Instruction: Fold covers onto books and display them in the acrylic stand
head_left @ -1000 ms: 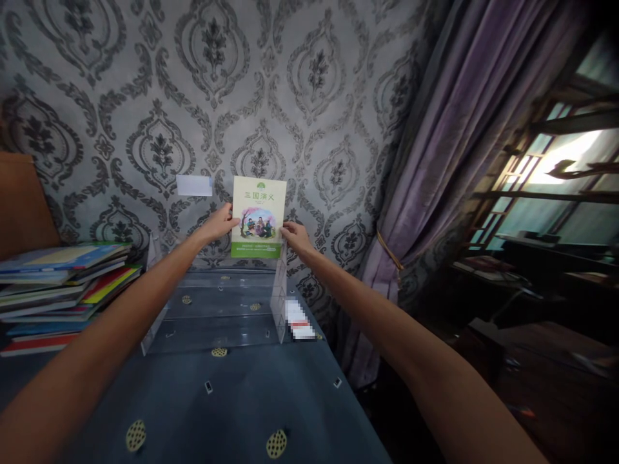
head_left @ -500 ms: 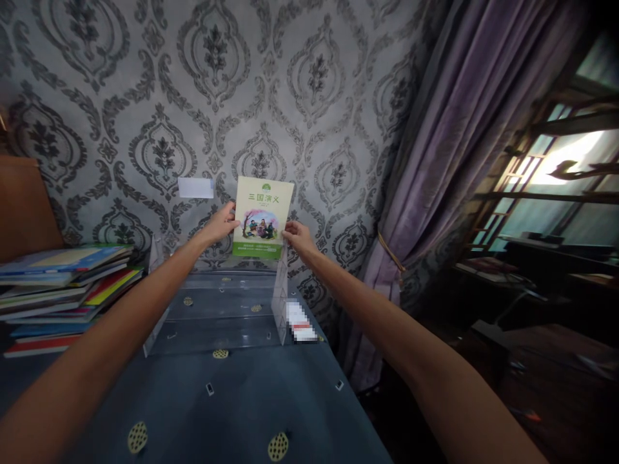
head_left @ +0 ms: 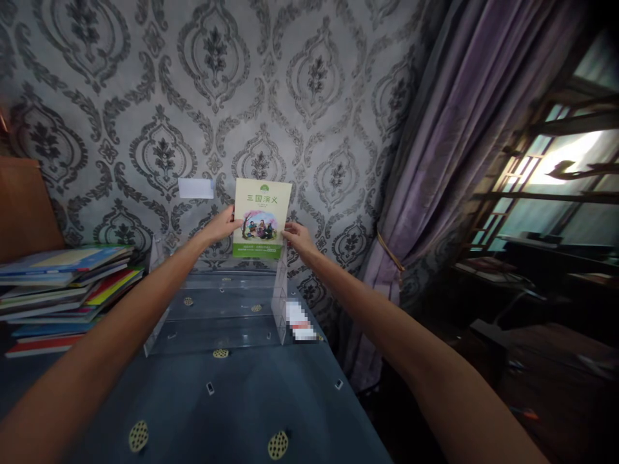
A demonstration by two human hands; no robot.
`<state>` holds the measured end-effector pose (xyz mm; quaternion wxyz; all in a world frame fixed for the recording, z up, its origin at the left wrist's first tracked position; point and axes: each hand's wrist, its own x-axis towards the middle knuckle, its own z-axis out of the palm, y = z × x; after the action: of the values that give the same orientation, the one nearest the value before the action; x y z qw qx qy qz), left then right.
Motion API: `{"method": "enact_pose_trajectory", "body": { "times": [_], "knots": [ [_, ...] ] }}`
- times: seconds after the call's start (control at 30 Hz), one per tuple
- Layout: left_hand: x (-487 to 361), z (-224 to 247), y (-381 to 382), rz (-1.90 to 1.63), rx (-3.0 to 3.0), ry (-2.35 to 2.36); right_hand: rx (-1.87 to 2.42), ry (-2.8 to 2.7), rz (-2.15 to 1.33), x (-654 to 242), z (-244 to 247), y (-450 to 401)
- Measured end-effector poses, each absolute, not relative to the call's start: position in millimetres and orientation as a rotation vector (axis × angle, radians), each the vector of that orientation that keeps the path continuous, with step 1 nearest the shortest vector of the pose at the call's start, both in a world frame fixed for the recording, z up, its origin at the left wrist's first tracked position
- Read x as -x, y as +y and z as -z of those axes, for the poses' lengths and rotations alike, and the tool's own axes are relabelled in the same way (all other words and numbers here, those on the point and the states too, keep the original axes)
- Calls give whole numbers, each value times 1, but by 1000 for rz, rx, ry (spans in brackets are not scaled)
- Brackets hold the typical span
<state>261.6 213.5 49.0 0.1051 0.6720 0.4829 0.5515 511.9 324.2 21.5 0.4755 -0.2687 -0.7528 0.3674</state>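
Observation:
A book (head_left: 262,219) with a cream and green cover, Chinese title and a painted scene stands upright between my hands, its front facing me. My left hand (head_left: 223,224) grips its left edge, thumb on the cover. At its right edge, my right hand (head_left: 298,238) holds on with thumb and fingers closed. Below and around the book is a clear plastic tiered rack (head_left: 217,332), whose right side panel (head_left: 280,303) rises beneath my right hand. The book is at the rack's upper back, near its right end; whether its bottom rests there I cannot tell.
A stack of books (head_left: 72,290) lies on the left of the dark blue patterned tablecloth (head_left: 207,419). Beside the rack's right panel is a pixelated white item (head_left: 300,322). A white card (head_left: 196,188) shows against the patterned wall, and a purple curtain (head_left: 435,148) hangs right.
The book has shifted very slightly left and down, with both hands still on its edges. Otherwise the scene looks the same.

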Motion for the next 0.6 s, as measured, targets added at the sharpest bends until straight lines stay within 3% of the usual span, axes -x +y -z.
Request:
{"method": "enact_pose_trajectory", "body": {
  "times": [0.6],
  "knots": [
    [-253,-46,225,-1663,-2027,1600,662,-1800,-849,-508,-20,325]
  ]
}}
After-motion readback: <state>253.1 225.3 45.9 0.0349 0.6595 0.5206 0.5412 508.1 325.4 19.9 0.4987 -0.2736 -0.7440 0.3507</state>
